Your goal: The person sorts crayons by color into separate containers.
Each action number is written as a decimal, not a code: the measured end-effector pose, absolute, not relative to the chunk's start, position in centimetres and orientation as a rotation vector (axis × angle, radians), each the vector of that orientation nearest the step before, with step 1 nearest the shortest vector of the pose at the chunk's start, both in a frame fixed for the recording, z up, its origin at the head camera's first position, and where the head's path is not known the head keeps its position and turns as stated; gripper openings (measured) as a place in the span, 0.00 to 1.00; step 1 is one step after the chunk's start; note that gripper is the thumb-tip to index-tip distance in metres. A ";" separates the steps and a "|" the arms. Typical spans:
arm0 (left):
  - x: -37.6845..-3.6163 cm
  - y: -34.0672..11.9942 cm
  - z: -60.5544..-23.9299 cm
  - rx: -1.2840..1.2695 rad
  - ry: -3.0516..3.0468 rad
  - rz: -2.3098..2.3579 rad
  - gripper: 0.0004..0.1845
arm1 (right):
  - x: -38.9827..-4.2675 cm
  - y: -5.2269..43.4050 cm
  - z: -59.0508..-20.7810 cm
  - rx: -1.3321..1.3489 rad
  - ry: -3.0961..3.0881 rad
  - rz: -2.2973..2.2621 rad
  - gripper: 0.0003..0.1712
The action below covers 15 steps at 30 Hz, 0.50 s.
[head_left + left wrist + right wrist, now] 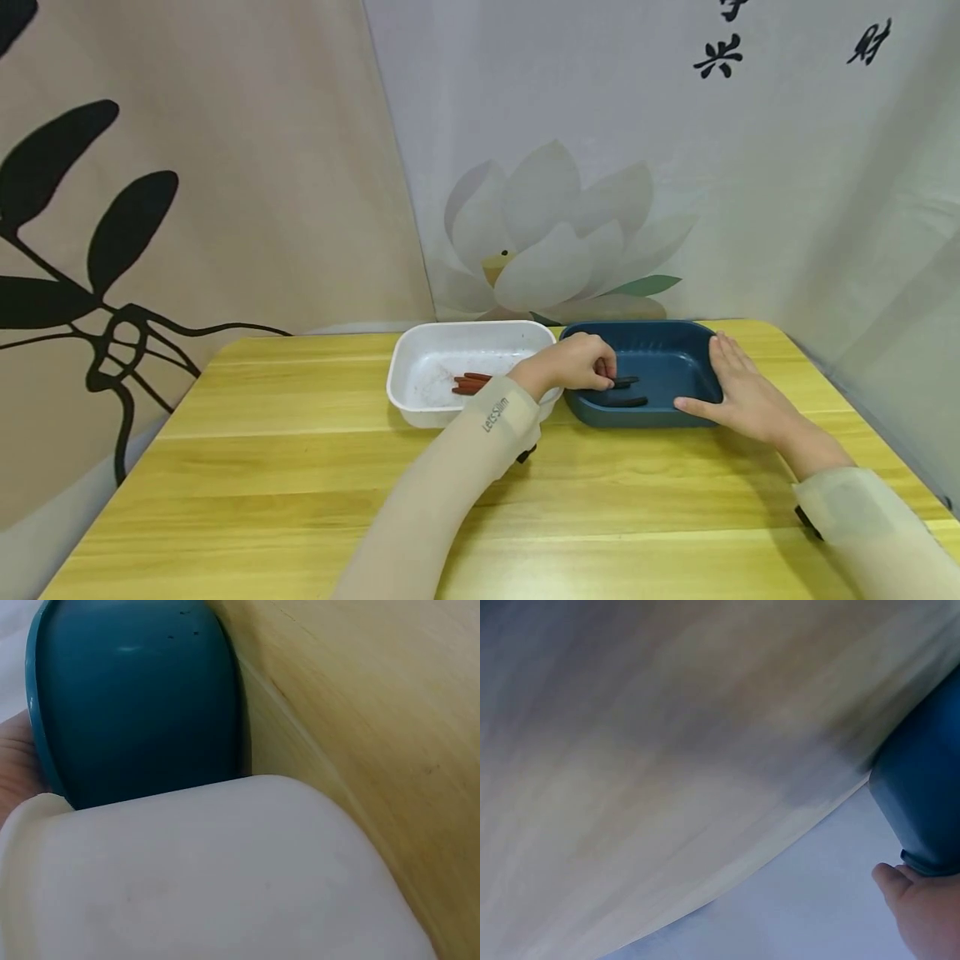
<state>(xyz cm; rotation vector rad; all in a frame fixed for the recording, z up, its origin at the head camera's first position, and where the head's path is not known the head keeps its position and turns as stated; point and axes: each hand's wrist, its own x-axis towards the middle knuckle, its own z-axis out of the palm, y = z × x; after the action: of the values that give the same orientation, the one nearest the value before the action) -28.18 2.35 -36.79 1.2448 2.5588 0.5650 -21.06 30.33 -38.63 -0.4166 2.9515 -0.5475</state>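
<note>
My left hand (577, 362) reaches over the right end of the white basin (408, 400) into the dark blue basin (675, 333). Its fingers are curled, and the thumb and fingertips pinch the near end of a thin black stick (627, 380). Another black stick (630, 402) lies closer to the front wall of the blue basin. On that basin's right end rests my right hand (750, 396), fingers straight along the rim and thumb spread to the front edge. Several reddish-brown sticks (472, 379) lie in the white basin, partly hidden by my left forearm.
Both basins stand side by side near the back edge of a wooden table (285, 467). Behind them hangs a printed cloth (570, 100) with a lotus and dark leaves. In the left wrist view, the white basin's outer wall (195, 877) fills the lower part.
</note>
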 end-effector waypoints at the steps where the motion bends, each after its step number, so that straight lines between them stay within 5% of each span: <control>1: -28.2 2.4 -36.8 1.242 2.563 0.567 0.05 | -21.1 30.3 -38.6 -0.416 2.951 -0.550 0.69; 15: -27.3 2.0 -36.6 1.271 2.558 0.636 0.06 | -21.1 30.4 -38.8 -0.422 2.963 -0.549 0.69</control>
<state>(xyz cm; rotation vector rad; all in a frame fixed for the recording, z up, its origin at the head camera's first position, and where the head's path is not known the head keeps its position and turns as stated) -27.33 1.98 -36.55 1.2709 2.5577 0.6358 -21.12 30.39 -38.78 -0.4216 2.9631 -0.5489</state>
